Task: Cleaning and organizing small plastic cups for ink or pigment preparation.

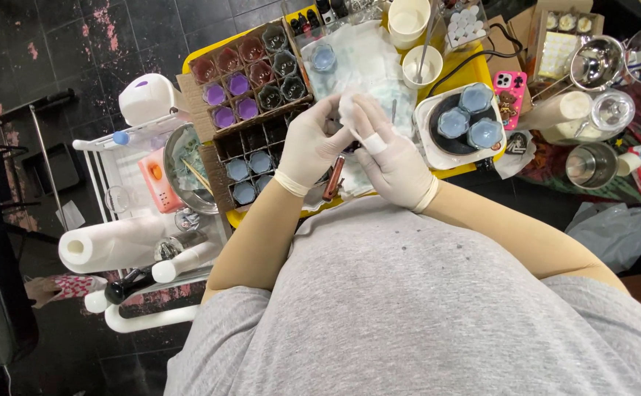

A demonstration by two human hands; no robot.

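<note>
At the centre of the frame, both gloved hands meet over the yellow table [458,67]. The left hand [313,147] is curled closed around something small and dark that the fingers mostly hide; what it is cannot be told. The right hand [393,158] is closed too, its fingers pinching a wad of white tissue [350,111] against that hidden thing, so the tissue sits between the two hands, touching both.

Just below the hands a brown pen-shaped tool [333,180] lies on a white cloth [360,62] that spreads toward the top of the frame. A small blue-filled glass [323,57] stands on the cloth above the hands.

Left of the hands is a cardboard divider box [221,139] with red, purple, dark and blue-filled glasses in its cells. Right of the hands, a white hot plate [429,150] carries three blue-filled glasses. Further right lies a pink phone [509,92]. At the lower left of the frame, a paper towel roll [111,246] rests on a white cart.
</note>
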